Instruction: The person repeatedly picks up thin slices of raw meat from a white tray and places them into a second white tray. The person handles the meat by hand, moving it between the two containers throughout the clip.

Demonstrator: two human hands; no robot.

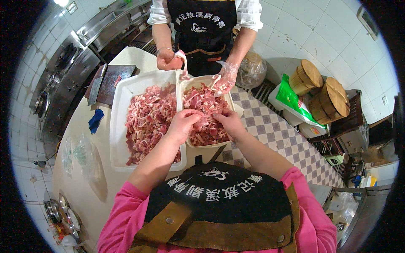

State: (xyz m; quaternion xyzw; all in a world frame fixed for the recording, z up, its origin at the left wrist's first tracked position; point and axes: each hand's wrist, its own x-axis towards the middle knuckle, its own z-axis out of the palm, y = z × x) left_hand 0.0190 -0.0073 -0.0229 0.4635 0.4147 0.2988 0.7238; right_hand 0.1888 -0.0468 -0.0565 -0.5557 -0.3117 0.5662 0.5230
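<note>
Sliced raw meat fills a smaller white plastic tub (185,95) in front of me. Above it, my left hand (185,124) and my right hand (228,123) grip a pale pink slice of meat (202,122) between them, thumbs and fingertips pinching it. Against the tub's left side stands a larger white plastic tray (120,126) with a heap of sliced raw meat (152,120). Across from me, a co-worker's bare hand (169,60) dangles a strip of meat (181,60). The co-worker's other hand (226,79), in a clear plastic glove, holds another piece over the smaller tub.
A cleaver (96,87) rests on a dark cutting board (110,83) at the far left. Nearby lie a blue cloth (96,121) and clear plastic bags (84,151). Wooden buckets (330,99) stand at the right by the tiled wall. Metal bowls (52,210) sit lower left.
</note>
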